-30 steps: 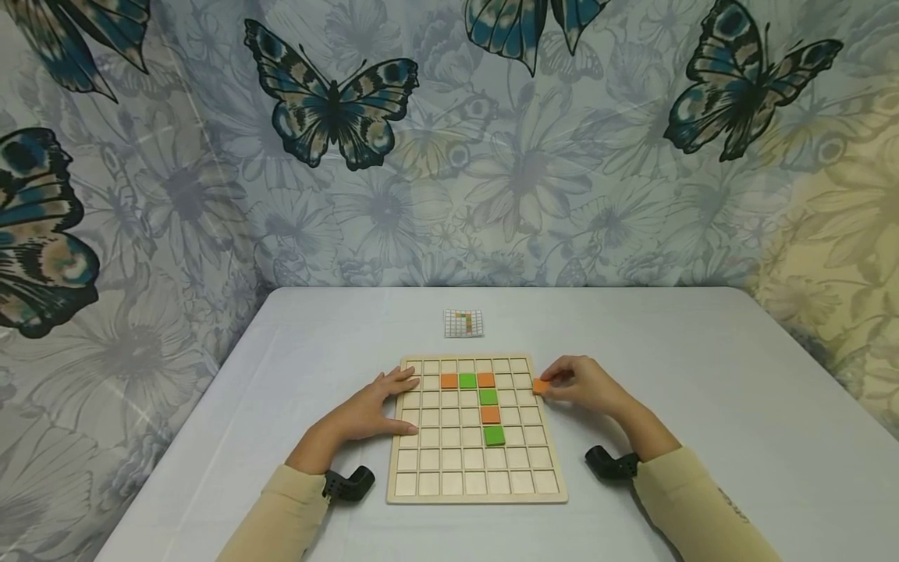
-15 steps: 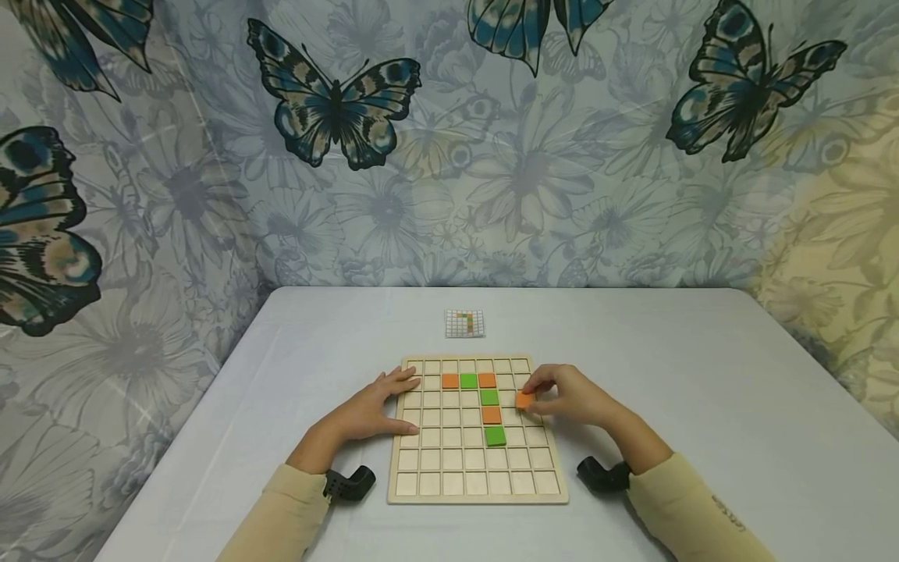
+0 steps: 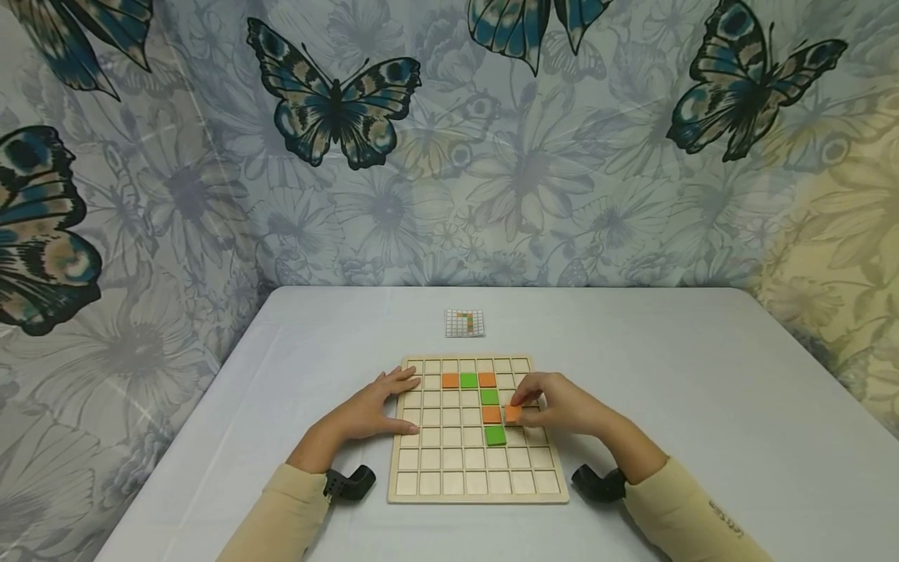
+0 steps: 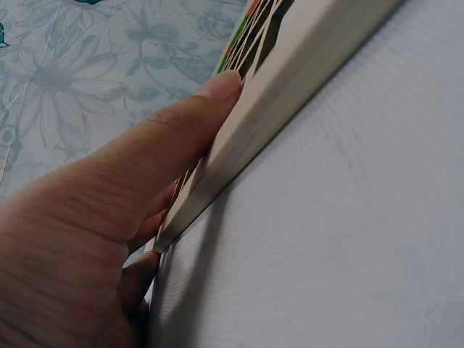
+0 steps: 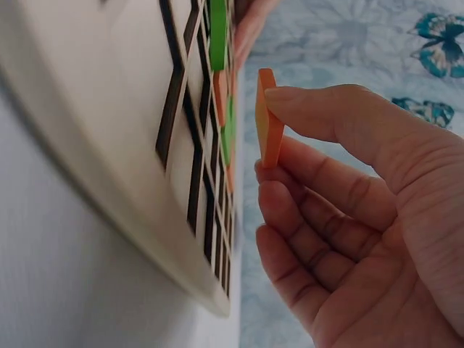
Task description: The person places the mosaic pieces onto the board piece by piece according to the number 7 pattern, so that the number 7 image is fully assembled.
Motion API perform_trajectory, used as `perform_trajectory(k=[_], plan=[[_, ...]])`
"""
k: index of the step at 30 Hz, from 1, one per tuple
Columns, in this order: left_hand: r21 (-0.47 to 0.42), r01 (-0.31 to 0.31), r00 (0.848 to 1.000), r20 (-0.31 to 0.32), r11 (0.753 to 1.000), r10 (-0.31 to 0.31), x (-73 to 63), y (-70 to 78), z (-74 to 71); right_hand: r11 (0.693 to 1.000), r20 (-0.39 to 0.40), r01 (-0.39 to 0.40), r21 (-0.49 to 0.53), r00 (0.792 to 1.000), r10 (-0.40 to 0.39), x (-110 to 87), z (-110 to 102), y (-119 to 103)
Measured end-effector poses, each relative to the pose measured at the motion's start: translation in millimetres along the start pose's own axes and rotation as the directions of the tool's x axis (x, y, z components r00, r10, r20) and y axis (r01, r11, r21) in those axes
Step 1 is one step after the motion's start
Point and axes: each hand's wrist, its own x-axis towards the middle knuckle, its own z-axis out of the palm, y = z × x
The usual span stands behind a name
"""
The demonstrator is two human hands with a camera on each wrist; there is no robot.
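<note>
My right hand (image 3: 565, 404) pinches an orange square tile (image 5: 269, 119) between thumb and fingertips, above the right part of the wooden grid board (image 3: 449, 498). In the right wrist view the tile is held apart from the board's surface. The left hand (image 3: 365, 407) rests spread at the board's left edge; its thumb (image 4: 217, 87) lies on the rim in the left wrist view. Orange and green tiles alternate in the grid: a row near the top with an orange tile (image 3: 450, 381) at its left, then a column down to a green tile (image 3: 495, 435).
A small printed card (image 3: 464, 323) with a coloured grid pattern lies behind the board. The white table (image 3: 337, 328) reaches back to a wall covering (image 3: 449, 195) with flowers and butterflies. Each wrist wears a black device (image 3: 350, 484).
The right hand has carried the orange tile from beyond the board's right edge leftward and nearer, over the grid beside the column. The left hand stays where it was.
</note>
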Motion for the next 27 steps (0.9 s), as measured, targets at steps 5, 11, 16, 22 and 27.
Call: perform_trajectory(k=[5,11,16,22,27], plan=[[-0.001,-0.008,1.0,0.004,1.0,0.008,0.1,-0.8,0.4,0.999,0.047,0.03,0.037,0.998,-0.032,-1.7,4.0,-8.4],[-0.003,-0.012,1.0,0.008,1.0,0.012,-0.4,-0.9,0.3,0.998,0.115,0.043,0.048,0.992,-0.048,-3.5,9.8,-18.3],[-0.005,-0.01,1.0,0.008,1.0,0.01,-0.5,-0.7,0.1,0.998,0.169,0.038,0.053,0.985,-0.047,-4.8,13.1,-24.5],[-0.001,-0.019,1.0,0.009,1.0,0.019,-0.7,-0.9,-0.4,0.998,0.218,0.021,0.053,0.975,-0.032,-7.1,13.7,-27.3],[0.001,-0.025,1.0,0.011,1.0,0.025,-1.1,-0.2,-1.0,0.998,0.245,0.027,0.057,0.969,-0.04,-8.0,14.2,-28.1]])
